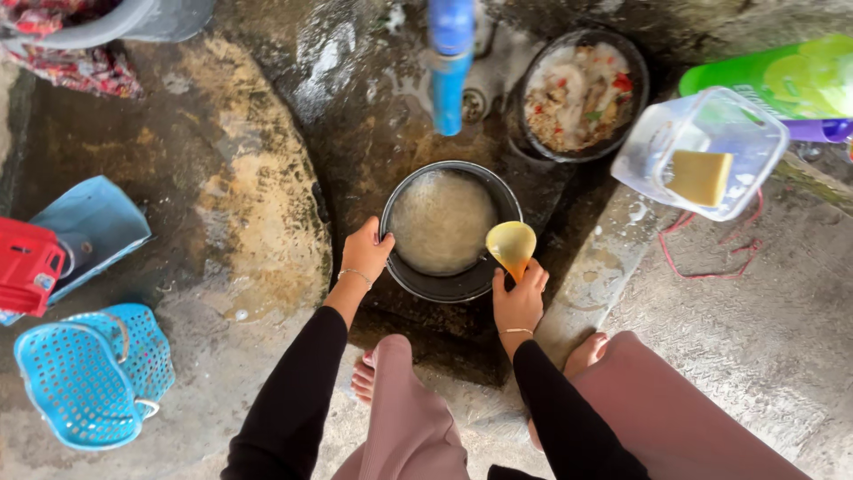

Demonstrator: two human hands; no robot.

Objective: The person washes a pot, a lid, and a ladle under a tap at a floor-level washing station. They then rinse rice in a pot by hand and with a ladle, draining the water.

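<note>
I crouch over the dark pot (450,231) of cloudy water on the wet floor below the blue pipe (450,62). My left hand (366,252) clasps the pot's rim; my right hand (520,298) is clenched on a yellow ladle (512,246) above the pot's near edge. I judge I'm scooping; next, dipping needs a steady pot.

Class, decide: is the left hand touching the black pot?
Touching. The head view shows the left hand gripping the rim of the black pot, fingers curled over its edge.
</note>
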